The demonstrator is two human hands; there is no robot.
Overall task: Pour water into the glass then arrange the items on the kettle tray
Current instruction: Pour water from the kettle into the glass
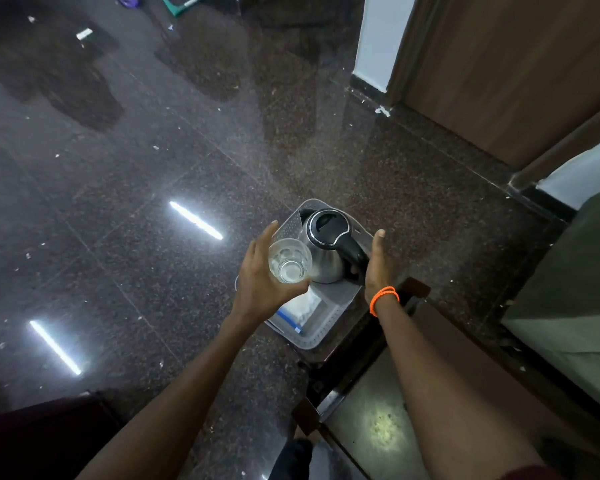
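**Glass held beside the kettle over the grey tray**

The clear, faceted drinking glass (289,260) sits in the left hand (262,271), whose fingers and thumb curl round its side; the index finger points out straight past the rim. Seen from above, the glass looks to hold some clear water at the bottom, though the level is hard to judge. It is just beside the polished steel electric kettle with a black lid and black handle (326,244), at the kettle's left flank.

The kettle stands upright on the rectangular grey plastic tray with a dotted rim (321,336), its lid closed. The right hand (378,263), an orange braided band (383,299) on its wrist, is at the kettle's handle side with the thumb raised; whether its fingers clasp the handle cannot be told, as they are hidden behind the palm.

On the near part of the tray lies a white packet with a blue edge (300,311), partly covered by the left wrist.

The tray rests on a small dark wooden table (354,362). Around it spreads a dark, speckled polished stone floor (153,168) reflecting two strip lights and scattered with pale bits of litter. A brown wooden door (516,64) and white wall stand at the upper right.
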